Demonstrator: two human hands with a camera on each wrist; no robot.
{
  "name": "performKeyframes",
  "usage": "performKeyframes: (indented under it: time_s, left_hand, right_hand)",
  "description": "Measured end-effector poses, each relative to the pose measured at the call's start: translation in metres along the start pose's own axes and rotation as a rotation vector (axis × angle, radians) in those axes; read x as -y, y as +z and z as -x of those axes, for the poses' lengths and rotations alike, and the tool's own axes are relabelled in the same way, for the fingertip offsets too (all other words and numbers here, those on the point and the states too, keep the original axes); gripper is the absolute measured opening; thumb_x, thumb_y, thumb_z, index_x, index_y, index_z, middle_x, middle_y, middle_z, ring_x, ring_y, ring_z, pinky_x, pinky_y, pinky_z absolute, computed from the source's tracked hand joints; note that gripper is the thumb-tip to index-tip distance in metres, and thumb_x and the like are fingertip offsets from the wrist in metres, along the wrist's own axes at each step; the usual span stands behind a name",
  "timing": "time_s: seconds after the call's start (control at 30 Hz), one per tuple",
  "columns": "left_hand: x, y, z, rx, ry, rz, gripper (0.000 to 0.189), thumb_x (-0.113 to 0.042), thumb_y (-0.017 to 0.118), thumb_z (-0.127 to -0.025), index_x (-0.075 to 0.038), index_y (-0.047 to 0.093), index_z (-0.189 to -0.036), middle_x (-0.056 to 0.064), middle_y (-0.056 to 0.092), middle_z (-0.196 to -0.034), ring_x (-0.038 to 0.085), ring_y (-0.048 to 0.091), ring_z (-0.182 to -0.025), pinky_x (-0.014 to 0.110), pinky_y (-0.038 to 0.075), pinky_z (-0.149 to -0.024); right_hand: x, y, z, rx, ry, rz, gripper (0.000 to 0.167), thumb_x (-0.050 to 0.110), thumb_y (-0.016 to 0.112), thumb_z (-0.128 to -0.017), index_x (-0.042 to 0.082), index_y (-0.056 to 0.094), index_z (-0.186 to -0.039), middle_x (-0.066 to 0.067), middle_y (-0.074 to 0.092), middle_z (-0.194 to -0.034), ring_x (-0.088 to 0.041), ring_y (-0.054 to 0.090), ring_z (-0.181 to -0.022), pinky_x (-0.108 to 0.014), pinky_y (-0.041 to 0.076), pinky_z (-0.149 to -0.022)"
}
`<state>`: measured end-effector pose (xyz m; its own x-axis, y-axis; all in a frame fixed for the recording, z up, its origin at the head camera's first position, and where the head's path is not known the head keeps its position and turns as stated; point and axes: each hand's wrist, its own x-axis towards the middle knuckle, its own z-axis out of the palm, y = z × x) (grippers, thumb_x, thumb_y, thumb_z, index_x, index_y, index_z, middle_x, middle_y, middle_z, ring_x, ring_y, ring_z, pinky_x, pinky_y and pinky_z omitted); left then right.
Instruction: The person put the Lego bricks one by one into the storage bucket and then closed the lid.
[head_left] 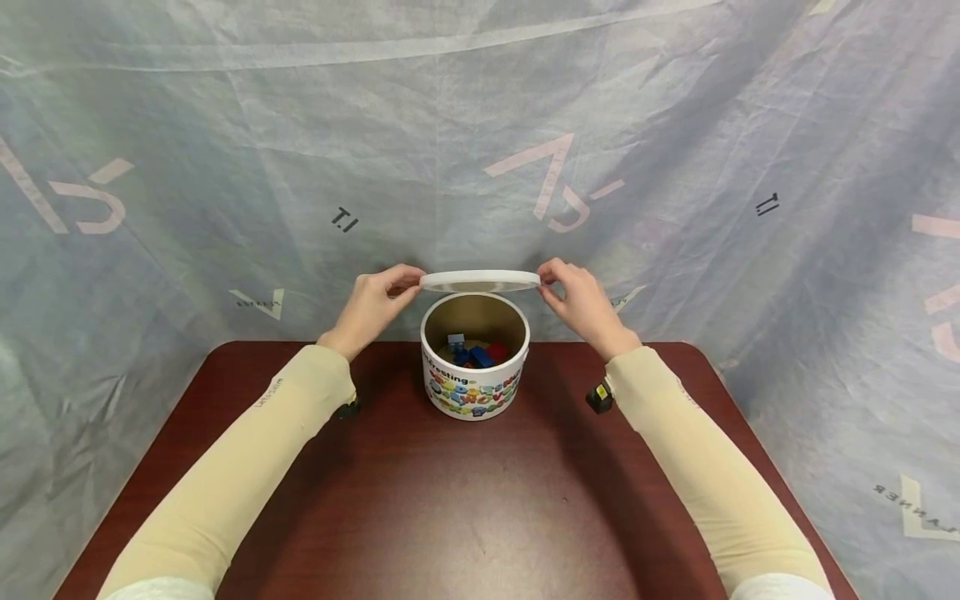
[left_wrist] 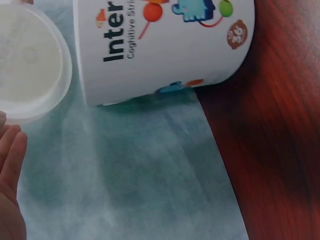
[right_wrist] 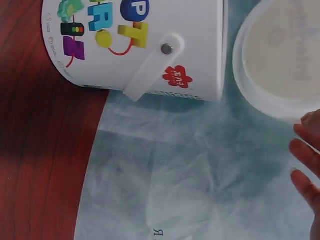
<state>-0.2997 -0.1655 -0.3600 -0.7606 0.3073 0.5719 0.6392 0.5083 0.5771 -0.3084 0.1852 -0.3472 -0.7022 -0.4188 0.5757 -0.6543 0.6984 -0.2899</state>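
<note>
Between my two hands a round white lid (head_left: 480, 280) is held up just above and behind an open bucket. My left hand (head_left: 377, 302) pinches the lid's left edge with thumb and fingers; my right hand (head_left: 577, 298) pinches its right edge. The white bucket (head_left: 474, 392) stands upright on the table, printed with colourful letters. Inside lie several toy pieces, among them a blue block (head_left: 481, 357) and a red piece (head_left: 497, 351). In the right wrist view a white handle (right_wrist: 152, 67) hangs against the bucket's side. The lid's pale underside (left_wrist: 30, 55) shows in the left wrist view.
The dark red-brown table (head_left: 465, 500) extends from the bucket toward me. A grey printed cloth (head_left: 450, 150) hangs close behind the table and along both sides. Wrist cameras sit under both sleeves, the right one (head_left: 599, 397) over the table.
</note>
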Motion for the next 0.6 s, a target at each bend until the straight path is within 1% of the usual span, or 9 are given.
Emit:
performKeyframes:
  time_s: [0.17,0.33,0.43,0.6]
  left_hand:
    - [0.007,0.003,0.005,-0.018,0.051,-0.048,0.031,0.001,0.073,-0.096,-0.005,0.075,-0.126,0.015,0.076,-0.119,0.030,0.075,-0.101,0.044,0.062,-0.085]
    - [0.014,0.007,0.011,-0.030,0.065,-0.081,0.031,0.002,0.073,-0.095,-0.003,0.075,-0.126,0.015,0.075,-0.121,0.030,0.075,-0.102,0.044,0.062,-0.084]
    - [0.017,0.010,0.015,-0.039,0.076,-0.098,0.031,0.003,0.073,-0.095,-0.003,0.075,-0.125,0.015,0.075,-0.120,0.031,0.075,-0.103,0.045,0.062,-0.084]
    - [0.017,0.012,0.020,-0.031,0.108,-0.136,0.032,0.005,0.073,-0.094,-0.001,0.075,-0.125,0.015,0.074,-0.123,0.033,0.073,-0.108,0.046,0.061,-0.087]
  right_hand:
    - [0.001,0.006,0.001,-0.019,-0.023,0.050,0.018,0.002,0.075,-0.095,0.005,0.067,-0.111,-0.013,0.077,-0.104,-0.034,0.071,-0.094,-0.053,0.052,-0.087]
    - [0.001,0.013,0.005,-0.010,-0.028,0.094,0.019,0.002,0.075,-0.095,0.006,0.068,-0.112,-0.012,0.076,-0.106,-0.033,0.069,-0.089,-0.050,0.053,-0.083]
    - [0.001,0.016,0.007,0.003,-0.034,0.108,0.019,0.003,0.074,-0.096,0.006,0.068,-0.114,-0.012,0.075,-0.108,-0.032,0.068,-0.090,-0.049,0.052,-0.084]
    - [0.003,0.018,0.009,0.009,-0.032,0.113,0.019,0.002,0.073,-0.096,0.006,0.067,-0.114,-0.012,0.075,-0.109,-0.032,0.067,-0.091,-0.049,0.052,-0.085]
